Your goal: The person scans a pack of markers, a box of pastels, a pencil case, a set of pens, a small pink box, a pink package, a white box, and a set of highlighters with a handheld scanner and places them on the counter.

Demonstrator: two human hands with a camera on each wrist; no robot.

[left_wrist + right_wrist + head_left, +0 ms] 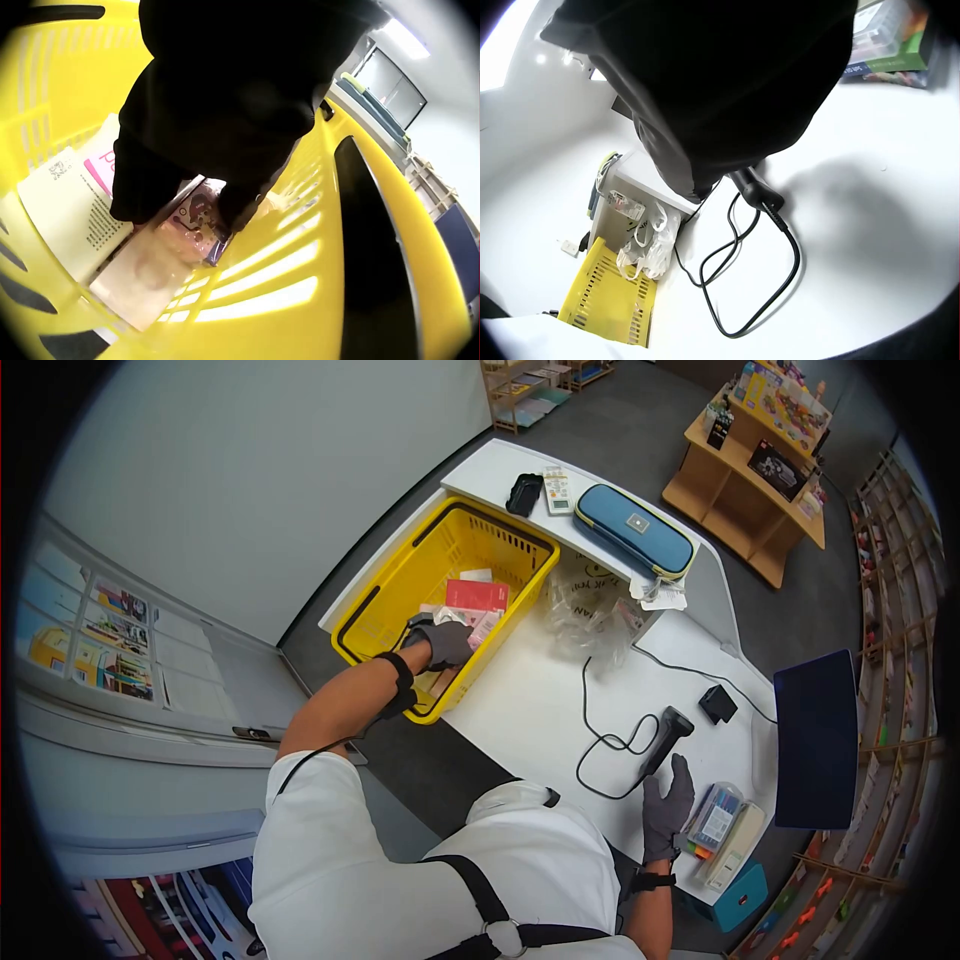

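Note:
My gloved left hand point(447, 643) reaches down into a yellow shopping basket point(397, 565). In the left wrist view its dark fingers and thumb stand on either side of a glossy pink and purple packet point(196, 225), the thumb over its right edge. A red box point(477, 595) and several pale boxes lie around that hand in the basket. At the right, my gloved right hand point(668, 810) is held over the white counter with fingers extended and nothing in its grip. Just beyond its fingertips lies a black handheld barcode scanner point(668, 738) with a coiled cable.
Clear plastic bags point(588, 605) lie right of the basket. A blue case point(635, 528), a calculator-like white device point(558, 492) and a black tray point(524, 494) sit on the raised ledge. A marker box point(714, 818) lies beside the right hand, and a monitor point(816, 740) stands at the right edge.

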